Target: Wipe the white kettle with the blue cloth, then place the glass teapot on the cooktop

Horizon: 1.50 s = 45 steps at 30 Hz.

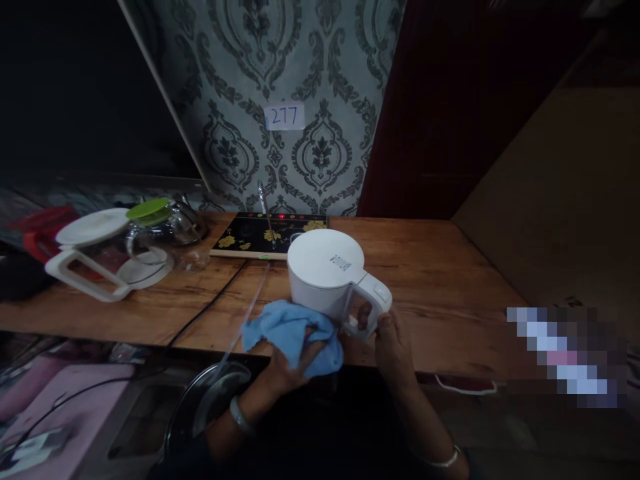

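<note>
A white electric kettle (320, 260) with its lid down is held up in front of me, near the front edge of the wooden counter. My right hand (393, 340) is closed around its handle on the right side. Below the kettle, my left hand (293, 367) grips a bunched blue cloth (285, 327), pressed against the kettle's lower front. Behind it lies a black tea stove panel (250, 233) with gold flowers, one lit red light and a thin metal spout (267, 213).
On the counter's left stand a glass pot with a white lid (93, 227), a glass teapot with a green lid (150, 210) and a red item (43, 227). A black cable (205, 307) and a clear tube (250, 307) hang over the front edge. A dark screen (90, 93) rises at left.
</note>
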Each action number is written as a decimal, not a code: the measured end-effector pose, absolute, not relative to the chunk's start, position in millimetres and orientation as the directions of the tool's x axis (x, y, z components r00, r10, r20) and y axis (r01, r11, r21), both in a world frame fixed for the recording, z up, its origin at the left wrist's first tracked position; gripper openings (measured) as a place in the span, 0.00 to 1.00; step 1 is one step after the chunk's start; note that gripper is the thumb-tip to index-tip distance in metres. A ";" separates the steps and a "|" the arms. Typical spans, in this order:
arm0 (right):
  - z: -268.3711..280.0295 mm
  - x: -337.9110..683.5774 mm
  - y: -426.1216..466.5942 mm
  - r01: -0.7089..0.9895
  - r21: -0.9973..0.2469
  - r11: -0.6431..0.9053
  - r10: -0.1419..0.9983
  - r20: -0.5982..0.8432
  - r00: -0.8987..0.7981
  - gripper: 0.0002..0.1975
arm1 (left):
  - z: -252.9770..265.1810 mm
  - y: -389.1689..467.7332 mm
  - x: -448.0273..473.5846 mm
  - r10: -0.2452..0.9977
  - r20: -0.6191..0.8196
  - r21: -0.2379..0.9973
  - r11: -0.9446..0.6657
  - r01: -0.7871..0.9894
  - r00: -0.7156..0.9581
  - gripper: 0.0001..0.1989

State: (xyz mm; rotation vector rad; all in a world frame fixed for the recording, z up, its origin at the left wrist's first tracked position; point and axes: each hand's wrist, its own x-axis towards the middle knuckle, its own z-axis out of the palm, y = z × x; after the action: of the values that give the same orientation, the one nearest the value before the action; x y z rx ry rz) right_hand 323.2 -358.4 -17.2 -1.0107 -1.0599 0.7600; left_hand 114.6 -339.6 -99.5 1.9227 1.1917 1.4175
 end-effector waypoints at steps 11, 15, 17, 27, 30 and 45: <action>-35.6 327.9 -356.0 0.032 -0.935 0.353 0.870 0.341 0.357 0.23 | -10.5 -282.6 107.3 0.906 0.123 0.973 -0.189 -0.129 -0.404 0.21; -37.9 327.3 -355.2 0.044 -0.934 0.354 0.863 0.344 0.370 0.23 | 29.7 -250.1 111.1 0.995 0.047 0.899 -0.079 -0.431 -0.084 0.19; -38.2 326.7 -354.4 0.034 -0.931 0.364 0.860 0.350 0.372 0.23 | 31.4 -244.1 114.0 0.999 0.012 0.888 0.010 -0.460 0.047 0.20; -29.1 320.1 -356.8 -0.017 -0.928 0.373 0.862 0.340 0.376 0.24 | -27.5 -273.7 104.4 0.995 -0.103 0.935 0.103 -0.338 0.018 0.22; -28.6 322.0 -357.2 0.012 -0.931 0.365 0.865 0.344 0.366 0.25 | -41.2 -298.6 110.9 0.992 -0.021 0.977 -0.005 -0.213 -0.122 0.26; -26.6 285.4 -382.4 0.069 -0.948 0.310 0.873 0.312 0.375 0.17 | -37.3 -289.8 139.7 0.958 0.264 0.965 -0.262 0.032 -0.109 0.27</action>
State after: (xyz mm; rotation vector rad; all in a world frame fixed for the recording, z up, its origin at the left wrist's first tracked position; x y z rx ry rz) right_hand 285.4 -382.4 -26.6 -1.1363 -1.0607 0.6896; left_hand 139.7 -289.8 -37.3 1.3617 1.1679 1.4827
